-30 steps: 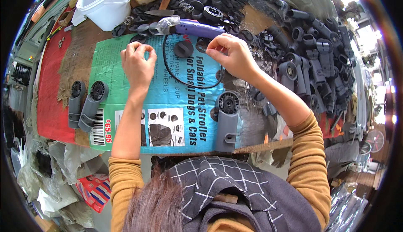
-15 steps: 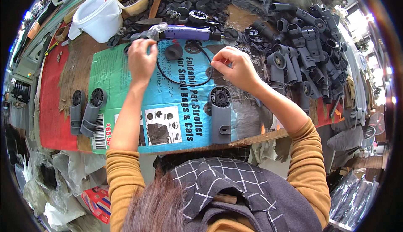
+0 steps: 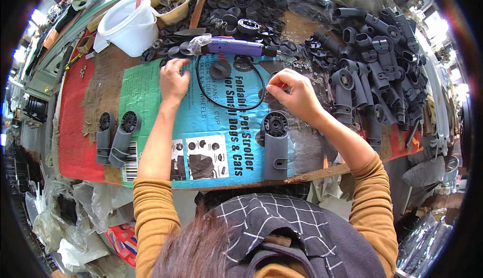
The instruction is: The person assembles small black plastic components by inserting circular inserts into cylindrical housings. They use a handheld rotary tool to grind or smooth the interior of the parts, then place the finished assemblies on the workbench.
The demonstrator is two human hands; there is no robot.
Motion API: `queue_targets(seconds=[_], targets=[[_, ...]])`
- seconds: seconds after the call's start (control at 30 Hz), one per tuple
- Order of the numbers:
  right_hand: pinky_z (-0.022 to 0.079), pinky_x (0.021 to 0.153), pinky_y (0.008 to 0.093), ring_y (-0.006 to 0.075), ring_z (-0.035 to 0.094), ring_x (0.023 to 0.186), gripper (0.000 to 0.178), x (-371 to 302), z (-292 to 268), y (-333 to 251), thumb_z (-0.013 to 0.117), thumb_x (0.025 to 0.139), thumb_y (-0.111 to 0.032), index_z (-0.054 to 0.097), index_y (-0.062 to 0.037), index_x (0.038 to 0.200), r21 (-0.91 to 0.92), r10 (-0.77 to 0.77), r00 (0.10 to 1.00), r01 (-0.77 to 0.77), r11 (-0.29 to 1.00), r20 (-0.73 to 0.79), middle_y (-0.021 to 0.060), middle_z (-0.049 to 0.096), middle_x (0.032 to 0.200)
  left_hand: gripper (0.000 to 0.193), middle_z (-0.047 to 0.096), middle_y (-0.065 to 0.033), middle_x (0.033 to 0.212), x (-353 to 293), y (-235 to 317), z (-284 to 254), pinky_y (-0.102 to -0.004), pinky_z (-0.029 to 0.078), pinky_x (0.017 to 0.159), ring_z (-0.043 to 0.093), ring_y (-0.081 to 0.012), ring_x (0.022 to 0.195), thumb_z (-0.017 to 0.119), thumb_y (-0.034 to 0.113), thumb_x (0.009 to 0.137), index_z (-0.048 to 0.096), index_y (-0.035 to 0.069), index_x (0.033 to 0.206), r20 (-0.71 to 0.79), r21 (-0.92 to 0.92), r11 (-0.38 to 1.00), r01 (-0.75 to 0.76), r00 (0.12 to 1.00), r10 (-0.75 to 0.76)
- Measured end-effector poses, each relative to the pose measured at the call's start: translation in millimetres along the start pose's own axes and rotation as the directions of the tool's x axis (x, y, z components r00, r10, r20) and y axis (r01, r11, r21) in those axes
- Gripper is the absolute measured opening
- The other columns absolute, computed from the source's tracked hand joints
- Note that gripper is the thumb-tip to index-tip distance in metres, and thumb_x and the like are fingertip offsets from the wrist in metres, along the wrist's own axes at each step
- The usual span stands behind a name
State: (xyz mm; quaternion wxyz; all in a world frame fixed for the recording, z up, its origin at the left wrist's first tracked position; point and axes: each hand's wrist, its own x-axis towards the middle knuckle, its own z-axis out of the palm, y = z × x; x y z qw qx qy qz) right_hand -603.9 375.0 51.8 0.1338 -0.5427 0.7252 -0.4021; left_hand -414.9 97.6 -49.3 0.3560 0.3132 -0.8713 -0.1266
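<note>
My left hand (image 3: 174, 81) is at the upper middle of the bench, beside several dark round caps; its fingers are bent, with the thumb apart. My right hand (image 3: 294, 93) has thumb and forefinger pressed together beside a black cable (image 3: 236, 108); anything between them is too small to make out. Between and beyond the hands lies a purple power screwdriver (image 3: 234, 46), its cable looped toward me. Inside the loop sits a dark round knob (image 3: 220, 69). Nearer me, a grey plastic joint piece (image 3: 275, 152) with a round toothed end stands by the bench edge.
Two similar grey pieces (image 3: 122, 140) lie at the left. A large heap of grey tube fittings (image 3: 375, 69) covers the right. Small metal rings (image 3: 317, 78) are scattered near it. A white bucket (image 3: 128, 29), tan tubs (image 3: 170, 6) and a wooden-handled hammer (image 3: 201, 2) stand at the back.
The whole view has shifted a little, so the bench sits further right and lower. Both hands keep nearly the same places over the bench; the right pinch stays by the cable.
</note>
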Motion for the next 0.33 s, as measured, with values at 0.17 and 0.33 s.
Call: queue_targets(seconds=[0.17, 0.33], targets=[[0.050, 0.067, 0.0303, 0.0185, 0.061, 0.072, 0.013, 2.1, 7.2, -7.6, 0.070, 0.084, -0.015, 0.066, -0.0019, 0.085, 0.051, -0.036, 0.999, 0.036, 0.998, -0.011, 0.0075, 0.061, 0.080, 0.026, 0.067, -0.0090, 0.107, 6.8, 17.0, -20.6, -0.0305, 0.051, 0.087, 0.064, -0.0179, 0.095, 0.070, 0.006, 0.079, 0.070, 0.009, 0.105, 0.139, -0.147, 0.939, 0.310, 0.947, -0.290], [0.051, 0.072, 0.0264, 0.0151, 0.061, 0.074, 0.038, 3.7, 18.0, -20.7, 0.075, 0.085, -0.025, 0.062, -0.0070, 0.116, 0.289, 0.077, 0.997, -0.077, 0.954, 0.011, 0.0061, 0.065, 0.091, 0.041, 0.065, -0.0087, 0.117, -34.0, 110.6, -42.7, -0.0283, 0.050, 0.092, 0.062, -0.0148, 0.103, 0.070, 0.006, 0.088, 0.055, 0.003, 0.126, 0.274, -0.821, 0.524, 0.227, 0.962, 0.012]])
